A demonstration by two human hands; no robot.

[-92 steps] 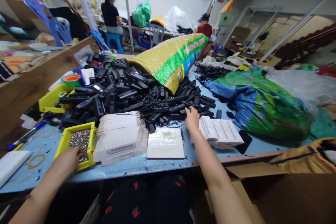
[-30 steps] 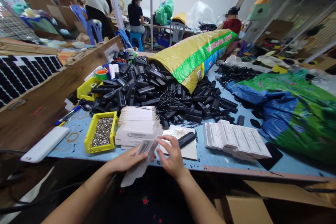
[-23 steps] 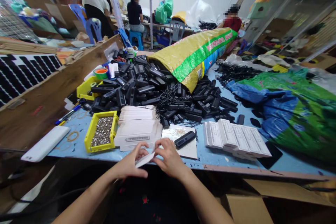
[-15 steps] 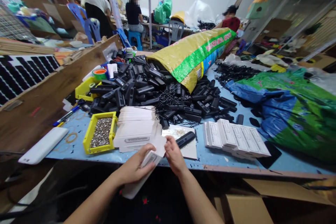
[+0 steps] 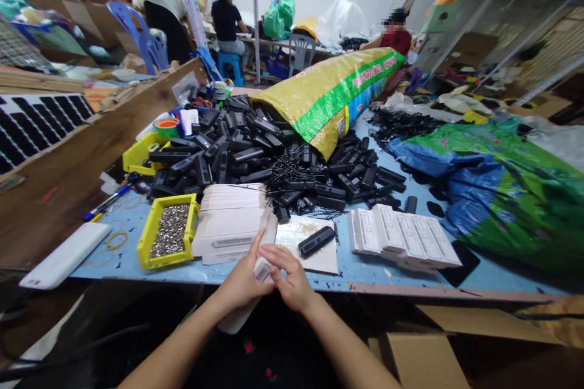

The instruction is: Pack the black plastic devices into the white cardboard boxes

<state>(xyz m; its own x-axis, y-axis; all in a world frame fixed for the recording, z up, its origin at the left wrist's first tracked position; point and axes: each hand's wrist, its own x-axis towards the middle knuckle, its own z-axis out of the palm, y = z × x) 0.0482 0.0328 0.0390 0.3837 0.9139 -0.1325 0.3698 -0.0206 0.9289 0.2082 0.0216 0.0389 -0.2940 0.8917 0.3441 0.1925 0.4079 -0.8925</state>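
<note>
A slim white box (image 5: pixel 238 318) slants below the table's front edge, with my left hand (image 5: pixel 241 279) wrapped round its upper part. My right hand (image 5: pixel 292 279) is at the box's upper end, its fingers bent against that end and touching my left hand. Just behind my hands lies a stack of flat white cartons (image 5: pixel 235 219). To its right, one black plastic piece (image 5: pixel 316 242) rests on a white board (image 5: pixel 294 225). A yellow bin (image 5: pixel 148 234) of small metal parts stands left of the stack.
Behind the cartons spreads a heap of black pieces (image 5: pixel 228 149) under a yellow-green sack (image 5: pixel 319 94). Packed white boxes (image 5: pixel 410 237) stand to the right, beside a green and blue bag (image 5: pixel 502 188). Several people are farther back. An open cardboard box (image 5: pixel 429 358) is below the table's edge.
My right hand has moved from pinching the raised flap to pressing against the box's end, which now looks closed. The whole view has shifted slightly.
</note>
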